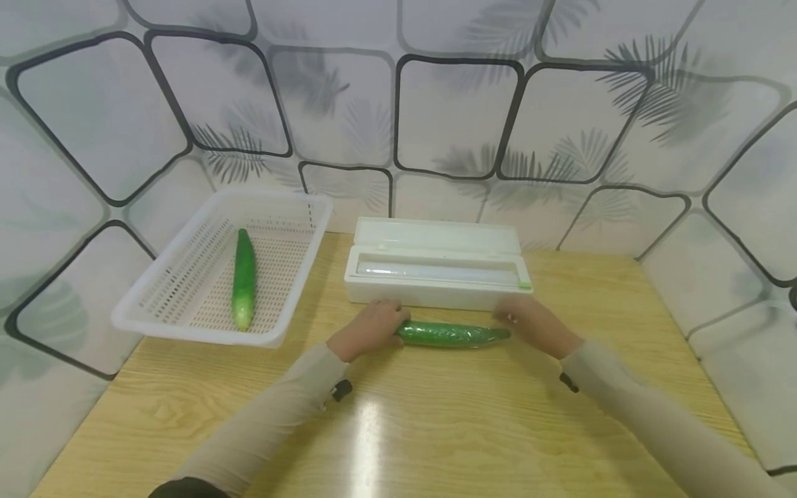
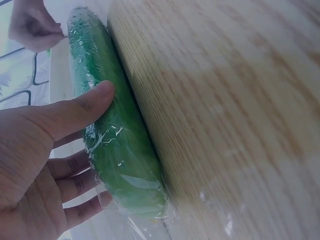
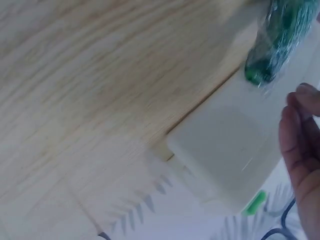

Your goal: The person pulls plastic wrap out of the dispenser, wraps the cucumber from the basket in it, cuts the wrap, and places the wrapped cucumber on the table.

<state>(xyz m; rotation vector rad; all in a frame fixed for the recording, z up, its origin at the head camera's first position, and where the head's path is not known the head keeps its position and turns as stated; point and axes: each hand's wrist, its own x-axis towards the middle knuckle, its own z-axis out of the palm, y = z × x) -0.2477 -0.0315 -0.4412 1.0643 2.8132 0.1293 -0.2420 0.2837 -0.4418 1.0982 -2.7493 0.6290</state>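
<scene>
A green cucumber [image 1: 453, 335] wrapped in clear plastic film lies across the wooden table, just in front of a white film dispenser [image 1: 436, 294]. My left hand [image 1: 372, 328] grips its left end, thumb [image 2: 95, 102] on the near side and fingers behind. Loose film [image 2: 142, 227] sticks out past that end. Beside the narrow tip, my right hand [image 1: 538, 325] holds thumb and fingertips [image 3: 295, 102] close together; whether clear film lies between them cannot be made out. The dispenser's lid [image 1: 436, 235] is up, showing a roll of film [image 1: 429, 270] inside.
A white perforated basket [image 1: 187, 335] stands at the left with one unwrapped cucumber [image 1: 244, 280] in it. A green piece [image 1: 525, 285] sits at the dispenser's right end. Patterned wall panels [image 1: 461, 117] border the table [image 1: 473, 422] at the back and sides.
</scene>
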